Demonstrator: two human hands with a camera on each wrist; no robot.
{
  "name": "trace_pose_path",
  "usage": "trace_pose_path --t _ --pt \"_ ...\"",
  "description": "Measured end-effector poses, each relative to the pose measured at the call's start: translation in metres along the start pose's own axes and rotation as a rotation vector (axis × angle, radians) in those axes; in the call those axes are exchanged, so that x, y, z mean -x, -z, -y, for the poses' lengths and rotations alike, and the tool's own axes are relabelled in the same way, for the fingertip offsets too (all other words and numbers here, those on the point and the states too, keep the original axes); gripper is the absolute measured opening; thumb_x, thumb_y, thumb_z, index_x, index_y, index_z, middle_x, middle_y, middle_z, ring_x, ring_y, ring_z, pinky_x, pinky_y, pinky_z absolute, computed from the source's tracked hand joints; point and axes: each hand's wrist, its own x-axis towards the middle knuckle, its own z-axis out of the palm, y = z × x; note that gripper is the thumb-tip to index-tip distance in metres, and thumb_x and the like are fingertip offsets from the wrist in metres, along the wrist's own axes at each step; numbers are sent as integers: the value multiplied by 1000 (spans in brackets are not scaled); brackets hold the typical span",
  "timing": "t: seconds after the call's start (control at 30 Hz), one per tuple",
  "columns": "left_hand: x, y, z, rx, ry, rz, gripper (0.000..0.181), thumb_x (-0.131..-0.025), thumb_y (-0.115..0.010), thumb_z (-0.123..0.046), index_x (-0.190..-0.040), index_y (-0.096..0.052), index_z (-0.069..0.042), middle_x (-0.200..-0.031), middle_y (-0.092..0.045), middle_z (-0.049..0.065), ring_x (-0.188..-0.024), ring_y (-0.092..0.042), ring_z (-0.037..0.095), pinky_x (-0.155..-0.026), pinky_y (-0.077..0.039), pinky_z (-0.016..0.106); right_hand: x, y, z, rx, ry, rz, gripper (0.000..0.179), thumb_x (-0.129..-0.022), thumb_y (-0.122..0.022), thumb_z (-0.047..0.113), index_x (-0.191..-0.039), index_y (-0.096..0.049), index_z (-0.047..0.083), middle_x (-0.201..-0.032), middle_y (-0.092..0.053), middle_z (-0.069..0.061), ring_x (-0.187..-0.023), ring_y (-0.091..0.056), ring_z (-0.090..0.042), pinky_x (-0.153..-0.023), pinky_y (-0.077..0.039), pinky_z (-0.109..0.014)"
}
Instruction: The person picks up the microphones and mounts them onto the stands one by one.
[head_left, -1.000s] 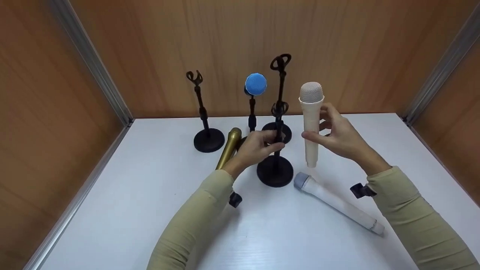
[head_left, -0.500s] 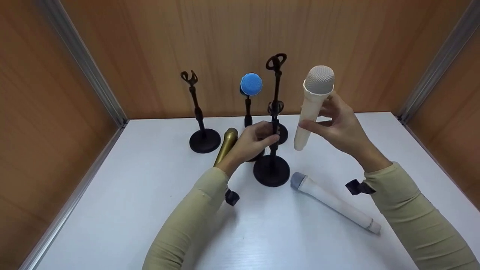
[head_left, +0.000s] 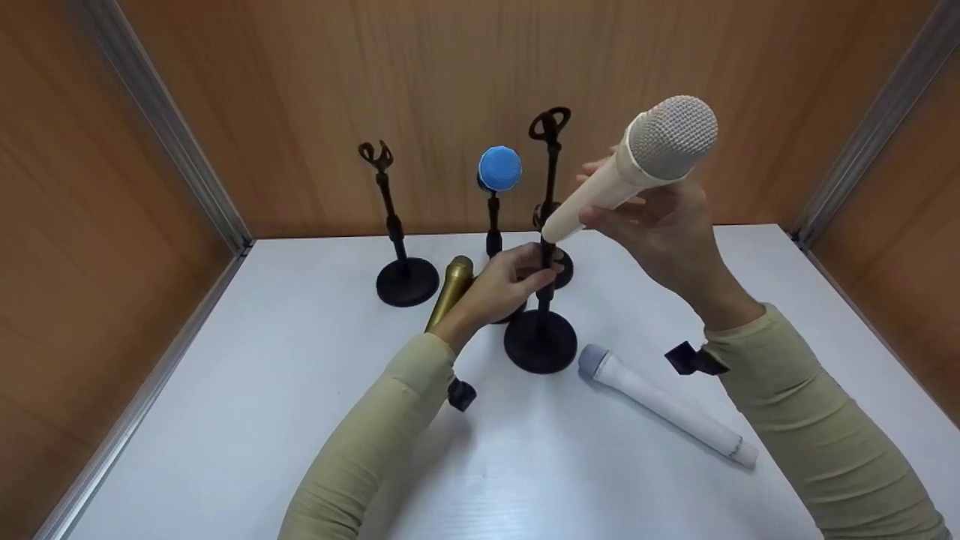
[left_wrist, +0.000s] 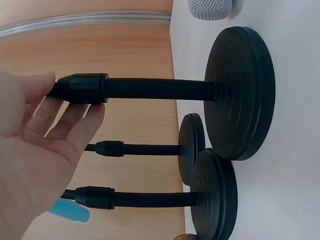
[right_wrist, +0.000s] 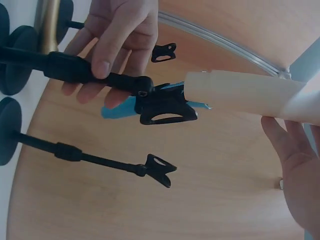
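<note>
My left hand (head_left: 491, 292) grips the pole of the front black microphone stand (head_left: 541, 342), whose round base stands on the table; the left wrist view shows the fingers around its collar (left_wrist: 82, 88). My right hand (head_left: 667, 244) holds a white microphone (head_left: 600, 187) by its body, tilted with the grey mesh head up and to the right. Its tail end points down-left at the stand's clip (right_wrist: 167, 111). In the right wrist view the tail overlaps the clip's edge; whether they touch I cannot tell. In the head view the microphone's tail partly hides the clip.
Behind stand a stand bearing a blue-headed microphone (head_left: 499, 169), a taller stand (head_left: 550, 142) and a left stand (head_left: 407, 282). A gold microphone (head_left: 450, 292) lies beside my left hand. Another white microphone (head_left: 667, 405) lies front right. Wooden panels (head_left: 420, 90) enclose the table.
My right hand has raised the white microphone and tilted it from upright, its tail swinging left toward the front stand. My left hand stays on the pole.
</note>
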Motion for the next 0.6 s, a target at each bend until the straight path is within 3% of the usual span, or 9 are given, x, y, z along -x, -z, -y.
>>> trace_pose_path --t 0.3,0.6 --pt "1 -2 5 -114 -70 42 30 -94 -64 7 -120 -55 -3 -119 -67 7 -111 -65 19 -98 -51 29 -15 -8 -3 81 53 35 61 -86 -78 -6 -138 -47 -5 -127 -64 -15 -119 -63 -31 -94 -55 -43" --pt "3 -4 7 -97 -91 42 36 -95 -65 6 -128 -54 -4 -121 -67 8 -113 -64 18 -101 -50 30 -21 -9 -7 194 98 104 60 -86 -80 -1 -137 -49 -5 -128 -64 -10 -119 -64 -24 -91 -57 -40"
